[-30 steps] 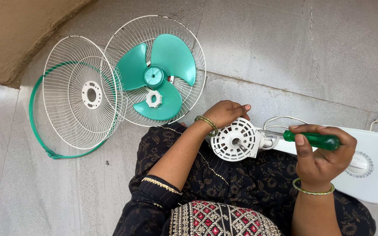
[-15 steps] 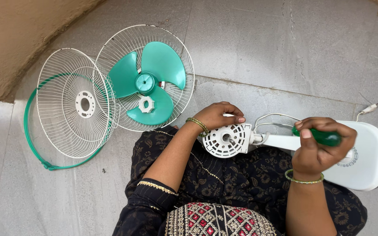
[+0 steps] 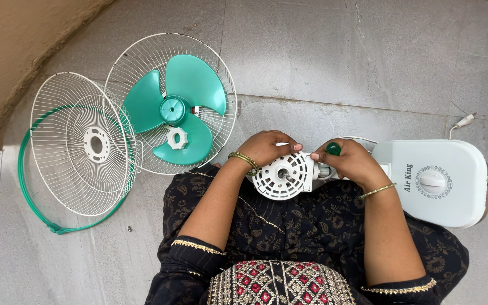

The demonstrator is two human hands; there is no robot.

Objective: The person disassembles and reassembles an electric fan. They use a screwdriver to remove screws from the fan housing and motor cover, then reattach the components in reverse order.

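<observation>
A white round fan motor housing [image 3: 283, 175] lies on my lap, joined to a white fan base [image 3: 430, 182] with a round dial at the right. My left hand [image 3: 268, 147] grips the top edge of the motor housing. My right hand [image 3: 350, 161] is closed around a green-handled screwdriver [image 3: 333, 149], held right beside the housing; its tip is hidden behind my fingers. Both wrists wear gold bangles.
On the grey stone floor at the left lie a white wire fan guard [image 3: 83, 144] with a green rim ring [image 3: 35, 200], and a second wire guard [image 3: 217, 73] carrying the green three-blade fan blade [image 3: 173, 110] and a white nut [image 3: 177, 138]. A tan wall [image 3: 12, 45] rises at top left. A white power cord [image 3: 463, 121] runs behind the base.
My right hand has moved left with the screwdriver, from over the fan base to right against the motor housing. My left hand stays on the housing.
</observation>
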